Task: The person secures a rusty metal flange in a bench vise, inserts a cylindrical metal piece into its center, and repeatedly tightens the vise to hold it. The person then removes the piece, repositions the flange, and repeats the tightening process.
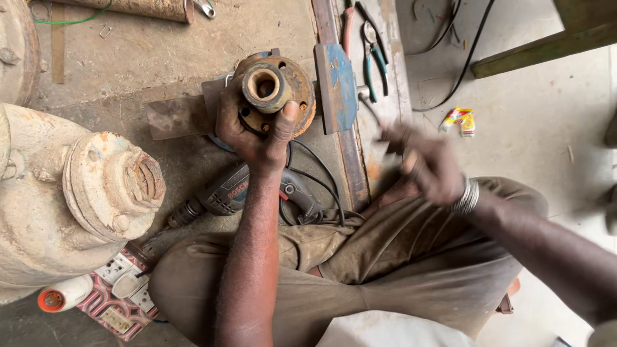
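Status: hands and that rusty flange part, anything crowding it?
Left hand grips rusty flange fitting. Right hand blurred, grip unclear. Blue plate beside the fitting; electric drill below.

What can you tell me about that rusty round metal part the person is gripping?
The rusty flange fitting is a round, orange-brown disc with bolt holes and a short open pipe neck facing the camera. It looks like corroded iron with flecks of blue paint. The left hand grips it from below, thumb on its rim, beside a blue plate.
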`<state>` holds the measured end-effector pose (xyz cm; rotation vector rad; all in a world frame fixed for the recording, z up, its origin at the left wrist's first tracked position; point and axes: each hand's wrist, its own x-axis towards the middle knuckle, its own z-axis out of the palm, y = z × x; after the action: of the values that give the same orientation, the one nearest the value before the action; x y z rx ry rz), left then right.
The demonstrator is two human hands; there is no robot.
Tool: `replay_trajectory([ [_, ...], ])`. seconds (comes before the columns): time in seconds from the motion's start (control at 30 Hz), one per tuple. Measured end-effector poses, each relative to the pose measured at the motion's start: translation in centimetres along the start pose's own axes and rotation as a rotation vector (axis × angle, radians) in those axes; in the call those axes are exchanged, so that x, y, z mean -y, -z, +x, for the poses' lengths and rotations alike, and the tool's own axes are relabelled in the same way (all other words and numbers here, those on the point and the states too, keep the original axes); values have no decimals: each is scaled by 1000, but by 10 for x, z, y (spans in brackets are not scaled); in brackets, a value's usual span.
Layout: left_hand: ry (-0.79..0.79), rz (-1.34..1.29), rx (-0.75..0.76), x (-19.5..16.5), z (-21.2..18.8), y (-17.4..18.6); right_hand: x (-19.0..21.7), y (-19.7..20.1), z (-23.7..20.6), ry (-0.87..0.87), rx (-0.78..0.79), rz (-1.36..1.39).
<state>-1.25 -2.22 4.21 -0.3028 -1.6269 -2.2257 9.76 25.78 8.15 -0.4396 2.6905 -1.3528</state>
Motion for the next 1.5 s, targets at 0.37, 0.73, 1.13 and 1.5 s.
replay_trajectory([
  [0.37, 15, -32, -41, 2, 0, 1, -61, -20, 8, 11, 658, -144],
  [0.73, -8, 77, -51, 0, 7, -1, -140, -107, 106, -150, -603, 205],
  [1.13, 13, 135, -53, 15, 16, -2, -170, -110, 130, -174, -596, 457],
  [1.5, -3, 59, 2, 8, 21, -11, -172, -27, 244, -953, -418, 534],
])
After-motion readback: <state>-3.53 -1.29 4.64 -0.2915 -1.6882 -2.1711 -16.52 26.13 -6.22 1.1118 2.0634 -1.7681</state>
